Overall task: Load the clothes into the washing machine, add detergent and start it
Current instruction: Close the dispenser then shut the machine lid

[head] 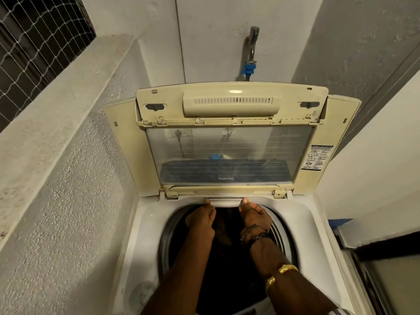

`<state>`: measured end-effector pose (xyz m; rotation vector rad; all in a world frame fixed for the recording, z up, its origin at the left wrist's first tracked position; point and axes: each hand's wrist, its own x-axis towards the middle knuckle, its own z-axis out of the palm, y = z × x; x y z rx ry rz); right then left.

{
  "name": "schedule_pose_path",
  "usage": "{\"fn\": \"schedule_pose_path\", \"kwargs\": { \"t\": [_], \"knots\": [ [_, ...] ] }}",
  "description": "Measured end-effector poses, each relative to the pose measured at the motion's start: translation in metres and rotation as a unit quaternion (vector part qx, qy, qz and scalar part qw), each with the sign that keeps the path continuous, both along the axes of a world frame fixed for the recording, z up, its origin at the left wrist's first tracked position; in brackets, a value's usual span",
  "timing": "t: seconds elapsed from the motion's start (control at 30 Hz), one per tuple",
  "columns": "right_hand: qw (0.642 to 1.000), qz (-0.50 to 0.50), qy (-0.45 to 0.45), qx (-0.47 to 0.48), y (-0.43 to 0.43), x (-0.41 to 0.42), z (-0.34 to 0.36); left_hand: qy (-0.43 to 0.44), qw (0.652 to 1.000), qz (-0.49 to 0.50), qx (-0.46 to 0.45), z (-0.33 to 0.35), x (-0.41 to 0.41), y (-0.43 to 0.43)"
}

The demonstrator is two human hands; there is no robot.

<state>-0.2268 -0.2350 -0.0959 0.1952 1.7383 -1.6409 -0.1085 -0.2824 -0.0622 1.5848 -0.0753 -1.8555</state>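
A white top-loading washing machine point(145, 223) stands below me with its cream lid point(229, 155) folded up against the back wall. The drum point(280, 228) is open, and dark clothes point(227, 264) lie inside, hard to make out. Both my arms reach across the opening to the back rim. There my left hand point(201, 218) and my right hand point(254, 215) hold a white curved drawer panel point(225, 202), with thumbs on top and fingers curled beneath it. My right forearm carries gold bangles and a dark wrist thread.
A metal tap with a blue hose connector point(250, 67) sticks out of the wall behind the lid. A rough concrete ledge point(68, 105) and meshed window point(34, 37) close in the left side. A wall and dark-framed door point(386, 258) stand right.
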Motion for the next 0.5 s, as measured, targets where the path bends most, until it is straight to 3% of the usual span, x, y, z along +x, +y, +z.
{"fn": "schedule_pose_path", "kwargs": {
  "t": [0.23, 0.5],
  "knots": [
    [1.000, -0.001, 0.016, 0.023, -0.0017, -0.0012, 0.0049, 0.090, 0.995, 0.040, 0.017, -0.0050, 0.0030, 0.0031],
    [1.000, 0.000, -0.002, 0.008, 0.0009, -0.0007, 0.0038, 0.039, 0.999, 0.001, -0.012, 0.0018, 0.0008, 0.0056]
  ]
}}
